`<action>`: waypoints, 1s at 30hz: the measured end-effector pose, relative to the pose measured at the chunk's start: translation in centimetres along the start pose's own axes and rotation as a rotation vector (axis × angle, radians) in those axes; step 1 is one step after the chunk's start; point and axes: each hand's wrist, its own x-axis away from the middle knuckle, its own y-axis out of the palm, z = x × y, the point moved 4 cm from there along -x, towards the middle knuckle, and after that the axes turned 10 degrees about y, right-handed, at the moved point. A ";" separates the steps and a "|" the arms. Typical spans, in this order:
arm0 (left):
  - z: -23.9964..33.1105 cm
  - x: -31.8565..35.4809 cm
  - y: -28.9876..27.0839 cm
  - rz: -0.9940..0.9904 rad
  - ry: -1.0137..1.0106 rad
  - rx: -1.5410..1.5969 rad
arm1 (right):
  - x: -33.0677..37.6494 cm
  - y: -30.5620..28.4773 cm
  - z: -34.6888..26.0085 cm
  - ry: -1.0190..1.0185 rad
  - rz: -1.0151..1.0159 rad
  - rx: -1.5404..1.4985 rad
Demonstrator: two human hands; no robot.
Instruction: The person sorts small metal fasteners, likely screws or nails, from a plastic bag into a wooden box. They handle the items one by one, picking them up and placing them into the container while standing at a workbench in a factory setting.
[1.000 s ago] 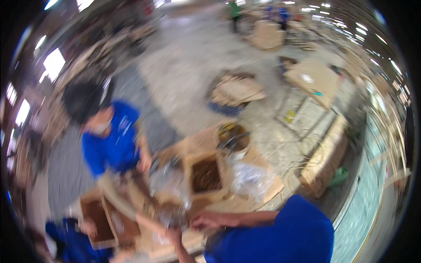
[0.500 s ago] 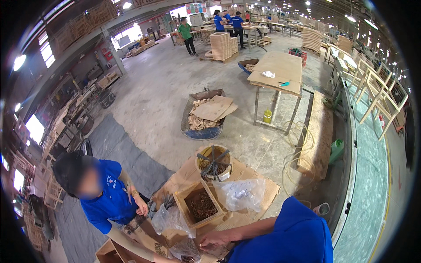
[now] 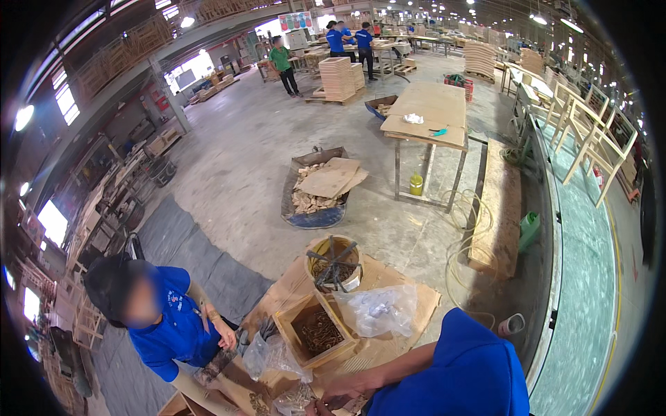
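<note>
My right hand reaches in from the right at the lower edge, fingers curled together beside a clear plastic bag of small metal parts. What it holds, if anything, is too small to make out. A patch of skin just below it, cut off by the lower edge, may be my left hand; its fingers cannot be read. Beyond my right hand stands a wooden box holding many small brown metal fasteners. Another crumpled clear bag lies against its left side. A co-worker's hand is left of that bag.
Cardboard lies under the box. A bucket with dark crossed strips on top and a large clear bag stand beyond it. The blue-shirted co-worker is at left. Farther off are a wheelbarrow of wood scraps and a table.
My right hand has moved slightly down and its fingers have curled in beside the small bag. The co-worker's lower arm has drawn back left. The whole view has shifted slightly.
</note>
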 end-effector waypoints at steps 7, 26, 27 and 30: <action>1.7 -1.6 0.9 -0.086 0.088 0.033 | -1.8 -2.1 3.2 0.223 0.098 -0.542; 1.3 -1.7 0.4 0.119 0.030 0.080 | -0.5 -3.9 1.4 0.236 -0.050 -0.524; 0.8 -1.4 0.8 -0.018 -0.258 0.278 | -0.7 -3.9 2.2 0.227 -0.060 -0.555; -0.4 -0.6 1.5 -0.014 -0.717 0.870 | -1.1 -3.9 1.3 0.195 -0.072 -0.638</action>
